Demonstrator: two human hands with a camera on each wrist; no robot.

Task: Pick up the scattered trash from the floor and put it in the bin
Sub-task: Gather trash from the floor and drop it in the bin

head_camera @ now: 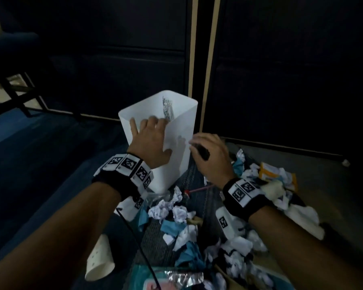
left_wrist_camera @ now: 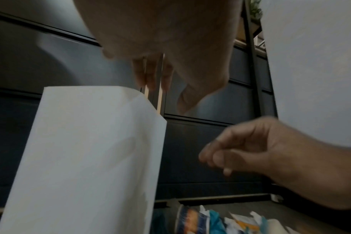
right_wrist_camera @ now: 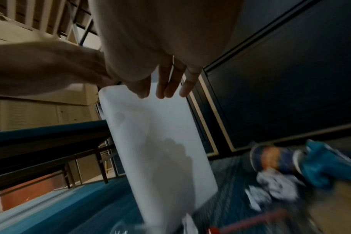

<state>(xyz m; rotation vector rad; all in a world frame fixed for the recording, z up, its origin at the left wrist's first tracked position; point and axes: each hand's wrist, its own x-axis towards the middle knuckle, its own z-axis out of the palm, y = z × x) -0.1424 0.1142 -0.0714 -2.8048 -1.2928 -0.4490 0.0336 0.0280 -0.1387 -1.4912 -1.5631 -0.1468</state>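
The white bin (head_camera: 176, 130) stands tilted on the floor, with a strip of crumpled foil (head_camera: 167, 108) inside against its far wall. My left hand (head_camera: 151, 137) is spread over the bin's near rim, its fingers (left_wrist_camera: 150, 76) hanging straight above the opening and holding nothing. To the right of the bin (left_wrist_camera: 86, 150), my right hand (head_camera: 205, 151) hovers close to its side wall. Its fingers (right_wrist_camera: 170, 82) are relaxed and empty. Scattered trash covers the floor below my wrists: crumpled paper (head_camera: 176, 212), blue scraps (head_camera: 172, 227), a yellow packet (head_camera: 268, 172).
A white paper cup (head_camera: 101, 260) lies at lower left and a foil wrapper (head_camera: 184, 277) at the bottom edge. A red straw (head_camera: 197, 190) lies by the bin's base. Dark cabinets (head_camera: 281, 80) stand behind the bin, black chair legs (head_camera: 19, 95) at far left.
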